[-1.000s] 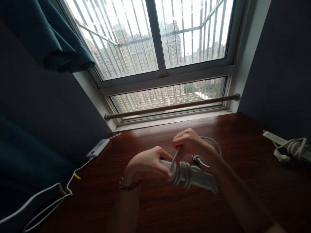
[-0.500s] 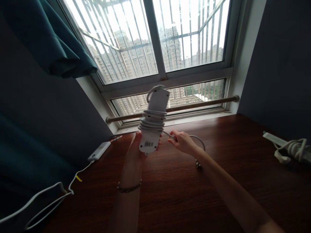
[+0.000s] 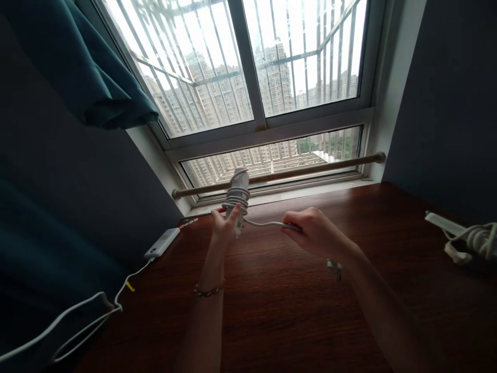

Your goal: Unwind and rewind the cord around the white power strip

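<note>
A white power strip [image 3: 240, 179] stands tilted upward above the table, its cord [image 3: 237, 197] wound several times round its middle. My left hand [image 3: 225, 224] is closed round the lower end of the strip. To the right, my right hand [image 3: 312, 228] grips the loose stretch of the cord, which runs slightly slack from the coils to its fingers. The plug [image 3: 334, 267] hangs below my right wrist, and the cord between hand and plug is mostly hidden behind the hand.
Another white power strip [image 3: 444, 224] with a bundled cord lies at the table's right. A white power bank [image 3: 165, 242] with a white cable [image 3: 134, 272] lies at the left edge. Behind the brown table [image 3: 279, 311], a rail [image 3: 310, 170] crosses the window. A teal curtain [image 3: 112, 98] hangs upper left.
The strip has turned from its flat labelled back to a narrower side view and sits lower. My right hand has moved right with the cord, and the plug has shifted right.
</note>
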`<state>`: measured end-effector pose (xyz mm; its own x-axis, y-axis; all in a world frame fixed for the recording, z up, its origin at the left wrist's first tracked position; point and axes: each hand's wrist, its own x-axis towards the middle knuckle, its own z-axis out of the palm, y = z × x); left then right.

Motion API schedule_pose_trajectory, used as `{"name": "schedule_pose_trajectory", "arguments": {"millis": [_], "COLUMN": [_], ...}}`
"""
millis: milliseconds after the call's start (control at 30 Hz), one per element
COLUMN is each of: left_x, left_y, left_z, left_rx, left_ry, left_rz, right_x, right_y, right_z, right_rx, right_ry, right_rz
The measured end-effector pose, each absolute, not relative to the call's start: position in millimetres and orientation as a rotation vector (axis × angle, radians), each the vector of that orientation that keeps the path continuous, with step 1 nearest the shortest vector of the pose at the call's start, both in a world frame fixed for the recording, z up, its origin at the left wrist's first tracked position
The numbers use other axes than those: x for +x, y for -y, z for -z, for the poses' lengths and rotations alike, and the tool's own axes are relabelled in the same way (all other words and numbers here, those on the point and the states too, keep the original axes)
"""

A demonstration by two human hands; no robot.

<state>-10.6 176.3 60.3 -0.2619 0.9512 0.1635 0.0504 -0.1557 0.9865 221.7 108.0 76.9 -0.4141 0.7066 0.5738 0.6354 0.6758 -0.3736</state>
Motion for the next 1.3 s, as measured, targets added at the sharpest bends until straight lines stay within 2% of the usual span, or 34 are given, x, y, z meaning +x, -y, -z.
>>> {"name": "schedule_pose_trajectory", "arguments": {"millis": [133,233,333,500,800,1067,1200,1300], "left_x": [5,10,18,36,30,31,32,39], "left_y": [-171,-166,-161,-143,-128,-127,-120,-114], "left_z": [-49,-43,-39,-44,-56,-54,-57,-55], "left_rx": [1.377,1.579,1.794,2.108,2.119,2.068,2.075,2.249], "left_ry": [-1.281,-1.167,-1.093,-1.023,-1.166,-0.907,-1.005,-1.176], "left_rz": [-1.085,-0.64,-0.353,-0.168,-0.242,-0.118,-0.233,-0.493], "right_x": [226,236,241,240,256,255,263,269], "right_y": [-98,-100,-105,-120,-135,-138,-133,-118], "right_z": [-83,-86,-85,-75,-70,-68,-72,-80], "right_rx": [-0.918,-0.905,-0.951,-1.007,-0.992,-0.857,-0.831,-0.836], "right_ry": [2.195,2.221,2.226,2.256,2.186,2.304,2.238,2.174], "right_rz": [0.256,0.416,0.441,0.392,0.271,0.141,0.115,0.115]}}
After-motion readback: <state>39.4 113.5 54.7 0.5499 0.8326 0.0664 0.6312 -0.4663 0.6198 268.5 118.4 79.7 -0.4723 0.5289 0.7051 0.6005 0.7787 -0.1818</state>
